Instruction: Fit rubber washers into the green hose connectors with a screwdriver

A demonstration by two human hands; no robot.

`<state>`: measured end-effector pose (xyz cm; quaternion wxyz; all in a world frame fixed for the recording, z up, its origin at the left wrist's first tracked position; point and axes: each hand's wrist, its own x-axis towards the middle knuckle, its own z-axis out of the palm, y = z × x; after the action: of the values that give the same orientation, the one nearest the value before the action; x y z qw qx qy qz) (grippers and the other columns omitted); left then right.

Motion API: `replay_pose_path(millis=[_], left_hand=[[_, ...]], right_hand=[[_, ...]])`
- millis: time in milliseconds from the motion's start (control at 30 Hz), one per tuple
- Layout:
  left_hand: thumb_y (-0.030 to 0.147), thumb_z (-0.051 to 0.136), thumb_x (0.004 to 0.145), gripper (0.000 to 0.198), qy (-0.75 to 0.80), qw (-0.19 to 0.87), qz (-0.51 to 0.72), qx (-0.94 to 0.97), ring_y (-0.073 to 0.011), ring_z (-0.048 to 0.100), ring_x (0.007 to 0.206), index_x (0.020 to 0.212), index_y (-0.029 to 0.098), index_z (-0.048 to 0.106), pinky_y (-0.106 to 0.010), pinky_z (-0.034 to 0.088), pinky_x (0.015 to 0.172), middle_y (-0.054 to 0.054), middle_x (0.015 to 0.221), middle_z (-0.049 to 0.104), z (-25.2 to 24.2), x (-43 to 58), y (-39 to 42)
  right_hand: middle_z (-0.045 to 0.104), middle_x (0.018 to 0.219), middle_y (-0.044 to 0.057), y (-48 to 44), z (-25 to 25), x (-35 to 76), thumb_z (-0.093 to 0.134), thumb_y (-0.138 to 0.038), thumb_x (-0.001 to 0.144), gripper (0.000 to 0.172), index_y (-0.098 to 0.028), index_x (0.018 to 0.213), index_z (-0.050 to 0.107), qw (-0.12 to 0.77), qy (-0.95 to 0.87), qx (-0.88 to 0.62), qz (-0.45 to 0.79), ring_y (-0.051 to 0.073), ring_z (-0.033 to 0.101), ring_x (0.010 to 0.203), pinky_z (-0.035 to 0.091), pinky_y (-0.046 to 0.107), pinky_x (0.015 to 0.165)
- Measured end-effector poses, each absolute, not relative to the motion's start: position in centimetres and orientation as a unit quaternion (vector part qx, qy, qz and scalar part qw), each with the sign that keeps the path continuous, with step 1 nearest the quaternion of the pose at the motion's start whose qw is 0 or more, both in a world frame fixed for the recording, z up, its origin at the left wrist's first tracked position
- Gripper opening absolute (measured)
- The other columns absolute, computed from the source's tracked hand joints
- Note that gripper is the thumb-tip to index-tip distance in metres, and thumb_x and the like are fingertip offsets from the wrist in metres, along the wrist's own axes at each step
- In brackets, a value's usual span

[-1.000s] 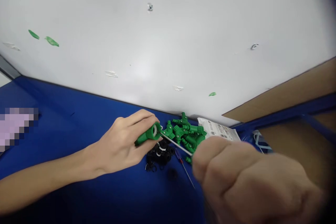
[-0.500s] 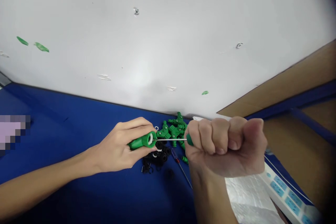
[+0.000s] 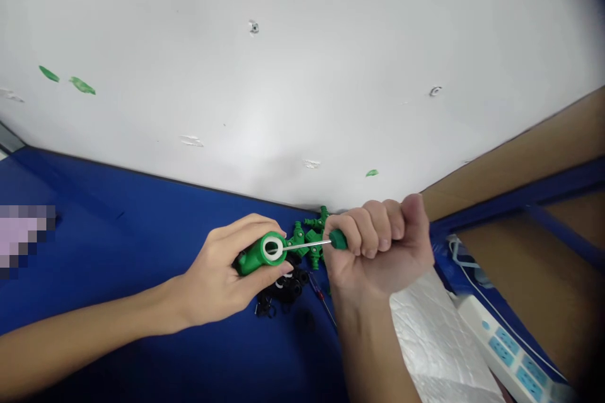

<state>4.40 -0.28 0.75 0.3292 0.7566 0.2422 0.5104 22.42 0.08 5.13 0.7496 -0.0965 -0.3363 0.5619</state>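
We are gripping a green fitting (image 3: 255, 256) in the curled left hand (image 3: 227, 267) and clenching a green-handled tool (image 3: 338, 239) in the fisted right hand (image 3: 380, 245), its shaft reaching the fitting's white-ringed mouth.

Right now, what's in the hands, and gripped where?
Left hand: green fitting, around its body between thumb and fingers, white-ringed end exposed. Right hand: tool, by its green handle, in a fist.

Looks like workshop: blue tabletop (image 3: 137, 220), loose green fittings (image 3: 314, 250), black parts (image 3: 289, 289), screwdriver (image 3: 317, 288), green-handled tool (image 3: 338, 239), power strip (image 3: 513, 347).
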Motion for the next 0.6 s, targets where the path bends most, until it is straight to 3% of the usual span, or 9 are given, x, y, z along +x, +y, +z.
replay_pose_path(millis=[200, 600], left_hand=[[0.018, 0.071, 0.084, 0.021, 0.265, 0.310, 0.516, 0.753, -0.0156, 0.067, 0.087, 0.103, 0.012, 0.065, -0.023, 0.055, 0.075, -0.009, 0.098, 0.070, 0.5, 4.6, -0.5], [0.022, 0.069, 0.085, 0.021, 0.318, 0.320, 0.497, 0.741, -0.0137, 0.067, 0.081, 0.103, 0.013, 0.064, -0.021, 0.053, 0.070, -0.007, 0.096, 0.072, 0.0, 5.0, -1.1]], right_hand=[[0.019, 0.041, -0.011, 1.1, 4.2, 22.5, 0.072, -0.016, 0.080, 0.060, -0.020, 0.053, 0.018, 0.747, -0.284, -0.076, 0.597, 0.002, 0.019, 0.031, 0.023, 0.015, 0.030], [0.019, 0.040, -0.011, 0.5, 5.2, 22.6, 0.072, -0.017, 0.080, 0.059, -0.019, 0.051, 0.020, 0.756, -0.330, -0.077, 0.560, 0.003, 0.020, 0.031, 0.024, 0.017, 0.030]])
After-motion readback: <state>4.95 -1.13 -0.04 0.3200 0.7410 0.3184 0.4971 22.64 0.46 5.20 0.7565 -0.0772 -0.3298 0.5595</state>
